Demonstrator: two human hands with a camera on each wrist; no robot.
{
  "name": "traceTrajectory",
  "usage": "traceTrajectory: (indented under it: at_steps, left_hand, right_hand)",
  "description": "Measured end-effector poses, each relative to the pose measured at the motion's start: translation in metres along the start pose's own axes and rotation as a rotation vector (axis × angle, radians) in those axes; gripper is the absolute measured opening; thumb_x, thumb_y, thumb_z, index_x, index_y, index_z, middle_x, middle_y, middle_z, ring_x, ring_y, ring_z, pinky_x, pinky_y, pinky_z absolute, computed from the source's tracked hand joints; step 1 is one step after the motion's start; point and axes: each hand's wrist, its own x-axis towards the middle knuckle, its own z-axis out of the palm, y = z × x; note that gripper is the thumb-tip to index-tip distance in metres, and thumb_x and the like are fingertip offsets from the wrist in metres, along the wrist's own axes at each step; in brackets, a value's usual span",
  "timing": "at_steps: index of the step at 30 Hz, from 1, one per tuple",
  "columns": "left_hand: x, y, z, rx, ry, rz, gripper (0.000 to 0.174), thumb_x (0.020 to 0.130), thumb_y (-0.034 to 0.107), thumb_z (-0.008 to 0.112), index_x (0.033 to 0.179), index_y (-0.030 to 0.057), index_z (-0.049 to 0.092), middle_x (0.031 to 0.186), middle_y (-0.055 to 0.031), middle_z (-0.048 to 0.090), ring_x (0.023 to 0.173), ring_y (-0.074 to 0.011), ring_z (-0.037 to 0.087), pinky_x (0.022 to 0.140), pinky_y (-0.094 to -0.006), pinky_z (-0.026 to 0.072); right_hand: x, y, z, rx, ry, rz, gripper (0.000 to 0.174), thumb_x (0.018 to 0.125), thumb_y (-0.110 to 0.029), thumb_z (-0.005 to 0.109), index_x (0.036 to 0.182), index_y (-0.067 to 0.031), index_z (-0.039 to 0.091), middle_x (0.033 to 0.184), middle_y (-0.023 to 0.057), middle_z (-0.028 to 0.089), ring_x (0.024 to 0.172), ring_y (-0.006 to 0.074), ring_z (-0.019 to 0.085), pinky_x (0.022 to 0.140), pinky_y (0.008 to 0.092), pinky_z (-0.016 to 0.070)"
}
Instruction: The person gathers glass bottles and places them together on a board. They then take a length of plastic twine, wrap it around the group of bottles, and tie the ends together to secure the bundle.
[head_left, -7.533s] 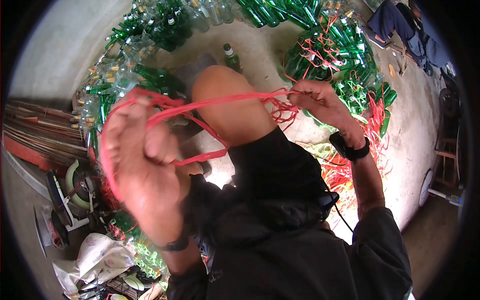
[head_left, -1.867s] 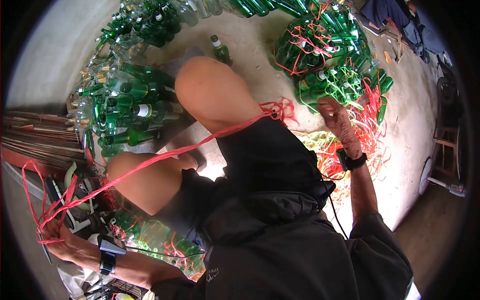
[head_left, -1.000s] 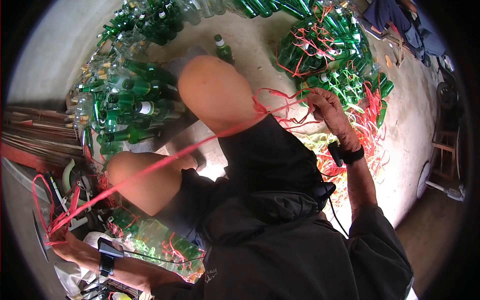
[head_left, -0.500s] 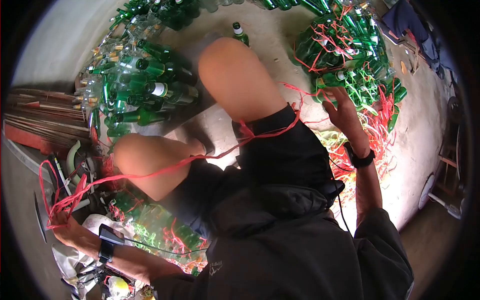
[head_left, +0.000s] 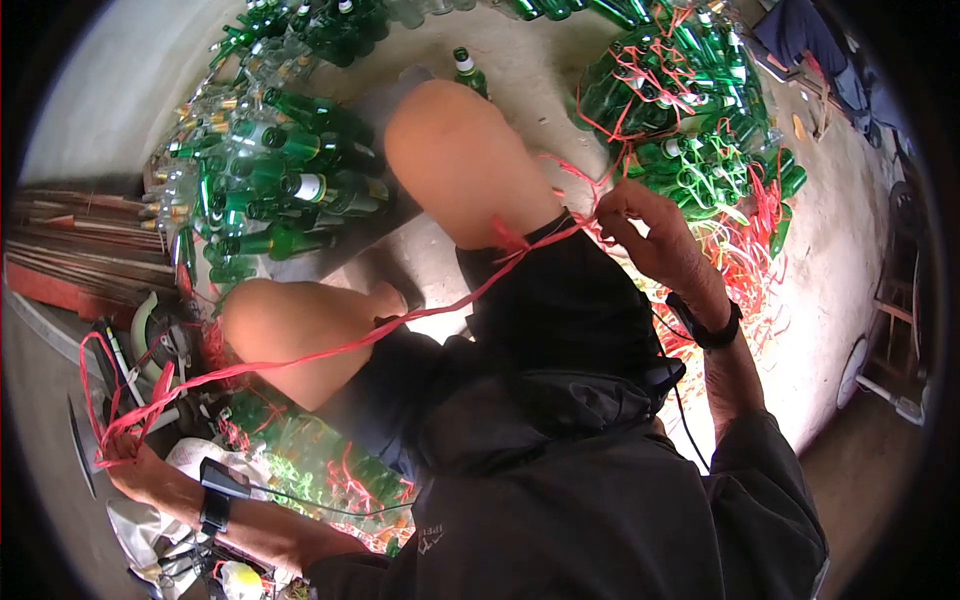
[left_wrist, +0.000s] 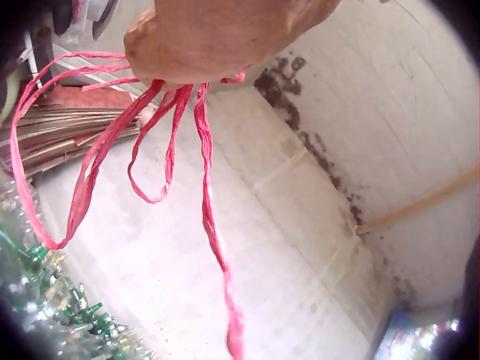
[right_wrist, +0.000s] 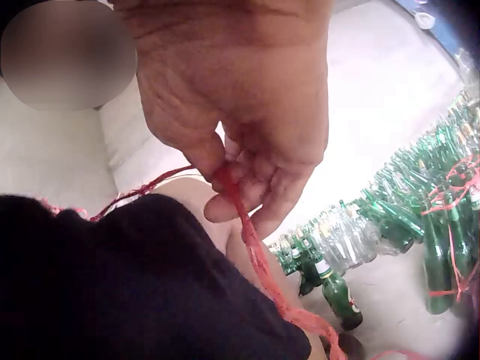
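Observation:
A red plastic twine runs from hand to hand across the person's lap. At the far left, the left hand grips a looped bundle of it; in the left wrist view loops hang below that hand, whose fingertips are mostly hidden. Beside the raised knee, the right hand pinches the other part of the twine. The right wrist view shows thumb and fingers of this hand closed on the strand, with a loose length hanging down.
Green and clear bottles lie piled at the left. Bottles tied with red twine and green twine stand at the right, above a heap of loose twine. One bottle stands alone beyond the knee. Wooden strips lie far left.
The hands were close together with the twine earlier, then the left hand moved far out left. Lately the right hand has closed on the twine near the knee, and the stretched length has slackened.

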Motion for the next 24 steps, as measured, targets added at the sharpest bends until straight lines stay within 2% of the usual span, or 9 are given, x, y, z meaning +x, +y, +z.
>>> traceTrajectory:
  at_steps: [3,4,6,8,10,11,17,21,24]
  left_hand:
    - [0.064,-0.029,-0.053,0.230,-0.363,0.277,0.018,0.096,0.012,0.050,0.079,0.0048,0.049,0.067,0.0031,0.033,0.055,-0.0099,0.028,0.052,-0.0260,0.0232]
    - [0.055,-0.026,-0.041,0.221,-0.370,0.276,0.018,0.096,0.012,0.050,0.079,0.0048,0.049,0.067,0.0031,0.033,0.055,-0.0099,0.028,0.052,-0.0260,0.0232]
    - [0.024,-0.010,-0.010,-0.130,-0.135,-0.032,0.017,0.096,0.012,0.051,0.080,0.0051,0.050,0.067,0.0035,0.034,0.055,-0.0094,0.028,0.052,-0.0260,0.0249]
    - [0.029,-0.015,-0.015,-0.198,-0.302,-0.022,0.018,0.096,0.012,0.054,0.079,0.0050,0.053,0.068,0.0034,0.039,0.057,-0.0090,0.034,0.052,-0.0261,0.0290]
    - [0.023,-0.018,-0.011,0.217,-0.117,0.166,0.016,0.095,0.011,0.058,0.081,0.0045,0.057,0.069,0.0032,0.043,0.060,-0.0091,0.039,0.055,-0.0257,0.0340]
    - [0.059,-0.023,-0.034,-0.147,-0.167,-0.058,0.012,0.095,0.012,0.059,0.086,0.0037,0.060,0.070,0.0033,0.044,0.062,-0.0096,0.042,0.056,-0.0256,0.0369]
    - [-0.032,0.013,0.039,-0.026,0.080,0.018,0.014,0.095,0.015,0.061,0.092,0.0017,0.063,0.070,0.0020,0.049,0.061,-0.0103,0.044,0.057,-0.0263,0.0378]
    - [-0.004,0.004,0.013,-0.008,0.013,0.010,0.021,0.097,0.019,0.058,0.101,0.0000,0.066,0.076,-0.0015,0.058,0.063,-0.0114,0.048,0.061,-0.0265,0.0397]
    - [-0.018,0.010,0.022,0.297,-0.234,0.203,0.027,0.100,0.020,0.053,0.112,-0.0017,0.064,0.083,-0.0038,0.064,0.065,-0.0124,0.051,0.066,-0.0260,0.0409]
  right_hand:
    - [0.000,-0.003,-0.013,0.284,0.147,0.177,0.003,0.096,-0.001,0.056,0.093,-0.0028,0.056,0.078,-0.0014,0.055,0.065,0.0056,0.054,0.058,0.0229,0.0460]
    - [0.000,-0.006,-0.022,0.291,0.172,0.230,0.004,0.096,-0.002,0.056,0.093,-0.0031,0.055,0.078,-0.0026,0.054,0.063,0.0050,0.052,0.057,0.0224,0.0448]
    - [-0.001,0.002,-0.036,0.153,0.204,0.182,0.003,0.096,-0.004,0.059,0.096,-0.0023,0.057,0.079,-0.0033,0.055,0.069,0.0015,0.048,0.061,0.0193,0.0416]
    - [-0.001,0.008,-0.042,0.142,0.278,0.133,0.004,0.096,-0.006,0.061,0.097,-0.0022,0.059,0.081,-0.0024,0.056,0.072,0.0019,0.048,0.062,0.0194,0.0402]
    - [-0.003,0.013,-0.052,0.085,0.275,0.116,0.006,0.096,-0.007,0.062,0.095,-0.0021,0.060,0.080,-0.0025,0.057,0.072,0.0024,0.048,0.062,0.0201,0.0400]
    - [-0.006,0.015,-0.057,0.032,0.263,0.099,0.007,0.095,-0.009,0.063,0.094,-0.0021,0.061,0.080,-0.0026,0.057,0.071,0.0029,0.048,0.061,0.0207,0.0398]
    - [-0.027,0.041,-0.078,-0.041,0.287,0.246,0.017,0.094,-0.014,0.066,0.083,-0.0018,0.062,0.068,-0.0059,0.052,0.065,0.0032,0.043,0.058,0.0227,0.0370]
    - [-0.040,0.062,-0.078,-0.012,0.369,0.355,0.023,0.095,-0.018,0.066,0.077,-0.0032,0.062,0.064,-0.0078,0.046,0.062,0.0025,0.038,0.055,0.0238,0.0321]
    - [-0.047,0.065,-0.079,0.057,0.464,0.438,0.027,0.095,-0.024,0.066,0.077,-0.0041,0.064,0.063,-0.0081,0.045,0.061,0.0027,0.037,0.055,0.0237,0.0308]
